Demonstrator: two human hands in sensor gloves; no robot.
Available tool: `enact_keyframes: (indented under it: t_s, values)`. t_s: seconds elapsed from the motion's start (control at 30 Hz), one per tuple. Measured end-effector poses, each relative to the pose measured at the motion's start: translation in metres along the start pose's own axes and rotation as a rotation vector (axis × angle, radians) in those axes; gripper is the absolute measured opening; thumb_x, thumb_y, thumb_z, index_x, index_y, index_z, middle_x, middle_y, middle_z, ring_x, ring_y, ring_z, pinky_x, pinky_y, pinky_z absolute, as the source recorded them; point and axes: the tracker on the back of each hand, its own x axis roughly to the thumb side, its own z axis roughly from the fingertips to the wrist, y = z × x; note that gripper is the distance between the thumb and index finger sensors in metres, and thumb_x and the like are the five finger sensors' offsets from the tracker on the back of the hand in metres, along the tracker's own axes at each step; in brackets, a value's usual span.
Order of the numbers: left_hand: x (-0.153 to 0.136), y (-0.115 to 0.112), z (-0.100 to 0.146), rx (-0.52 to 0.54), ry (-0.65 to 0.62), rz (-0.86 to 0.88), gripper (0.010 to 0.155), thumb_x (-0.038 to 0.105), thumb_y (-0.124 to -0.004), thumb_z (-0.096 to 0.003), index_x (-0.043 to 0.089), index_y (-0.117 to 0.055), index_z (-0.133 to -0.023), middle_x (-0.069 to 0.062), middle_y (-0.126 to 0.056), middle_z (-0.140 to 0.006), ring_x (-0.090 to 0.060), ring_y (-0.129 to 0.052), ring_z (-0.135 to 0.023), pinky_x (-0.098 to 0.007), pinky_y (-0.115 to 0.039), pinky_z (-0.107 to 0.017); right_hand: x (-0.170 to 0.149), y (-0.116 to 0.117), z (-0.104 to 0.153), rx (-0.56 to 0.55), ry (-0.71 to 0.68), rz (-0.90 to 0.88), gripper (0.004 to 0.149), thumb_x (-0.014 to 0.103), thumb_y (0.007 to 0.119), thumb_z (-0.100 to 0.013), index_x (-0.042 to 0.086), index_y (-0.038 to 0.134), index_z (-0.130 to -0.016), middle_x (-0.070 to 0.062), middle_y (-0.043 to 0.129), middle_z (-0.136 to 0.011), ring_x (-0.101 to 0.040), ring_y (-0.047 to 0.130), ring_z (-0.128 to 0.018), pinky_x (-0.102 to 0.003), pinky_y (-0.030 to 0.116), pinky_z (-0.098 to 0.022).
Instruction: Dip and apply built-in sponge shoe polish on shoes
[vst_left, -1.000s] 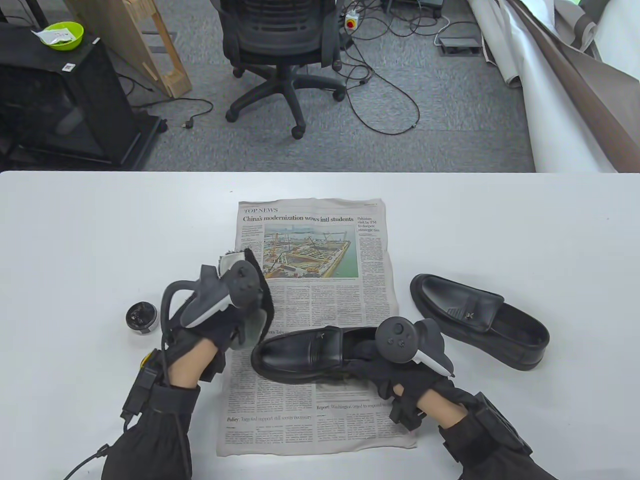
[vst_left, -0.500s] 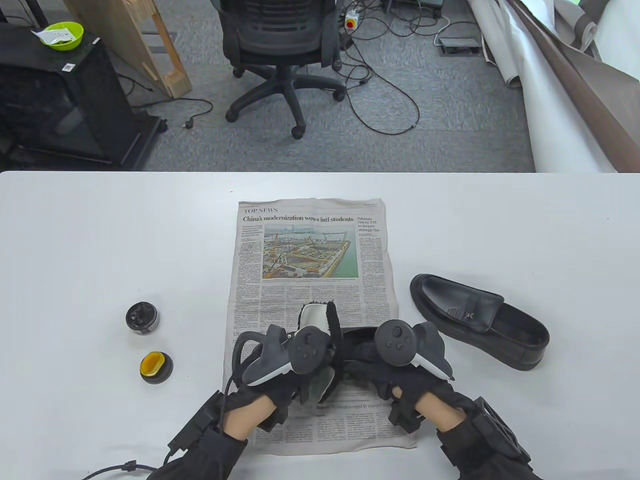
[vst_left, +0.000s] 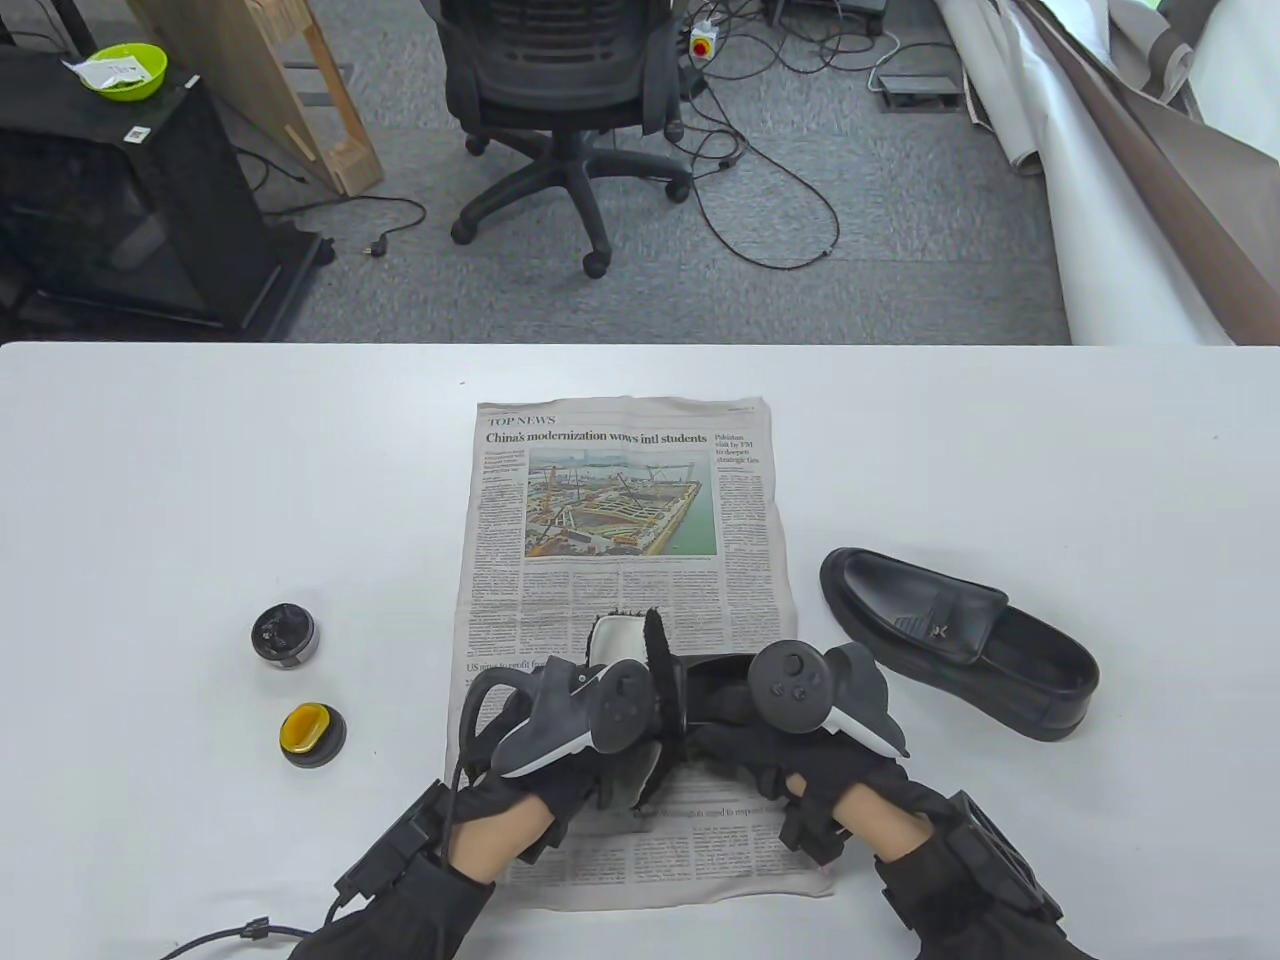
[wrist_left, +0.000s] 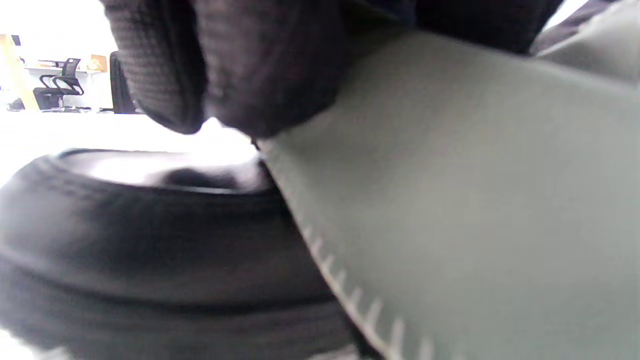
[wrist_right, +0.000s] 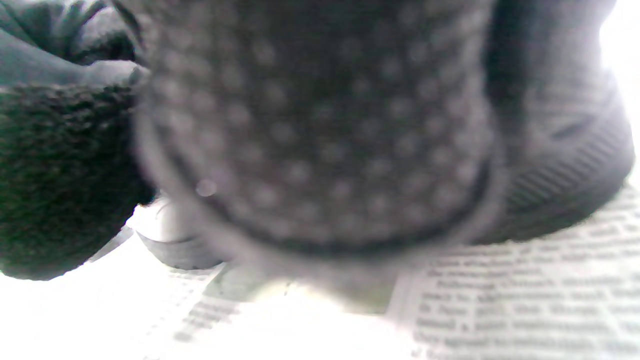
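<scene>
Both hands low and close together at table centre-front: left hand (vst_left: 560, 745) curled, fingers (wrist_left: 240, 65) pressing down; right hand (vst_left: 800, 745) palm-down, gripping.

Left hand (vst_left: 560, 740) holds a grey cloth with a black fuzzy edge (vst_left: 640, 660) against the toe end of the shoe (vst_left: 715, 690) on the newspaper (vst_left: 620, 500), hiding most of that shoe. Right hand (vst_left: 800, 745) grips the shoe's heel end. The 2nd shoe (vst_left: 950, 640) lies on the white table (vst_left: 200, 480) just right of the paper, toe pointing up-left. Off to the left sit 2 small items: the open polish tin (vst_left: 286, 636) and, nearer the bottom edge, a black lid with a yellow sponge (vst_left: 312, 733).
</scene>
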Motion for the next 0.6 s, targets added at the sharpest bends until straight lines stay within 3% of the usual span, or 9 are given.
enact_keyframes:
  t_s: [0.23, 0.6]
  values:
    - [-0.027, 0.002, -0.001, -0.112, 0.061, -0.075, 0.050, 0.054, -0.081, -0.0409, 0.032, -0.078, -0.086, 0.004, -0.099, -0.054, -0.006, -0.099, -0.023, -0.043, -0.086, -0.055, 0.000, 0.000, 0.000, -0.002, 0.003, 0.002, 0.046, 0.050, 0.083, -0.035, 0.024, 0.095, -0.070, -0.005, 0.101, -0.061, 0.001, 0.107, -0.001, -0.026, 0.097, -0.023]
    - [-0.061, 0.011, 0.001, -0.195, 0.209, -0.200, 0.049, 0.051, -0.086, -0.0410, 0.032, -0.080, -0.085, 0.004, -0.100, -0.054, -0.007, -0.100, -0.024, -0.043, -0.086, -0.056, -0.001, 0.000, 0.000, -0.005, 0.005, 0.002, 0.046, 0.051, 0.083, -0.034, 0.024, 0.096, -0.069, -0.004, 0.102, -0.060, 0.002, 0.107, 0.000, -0.026, 0.097, -0.023]
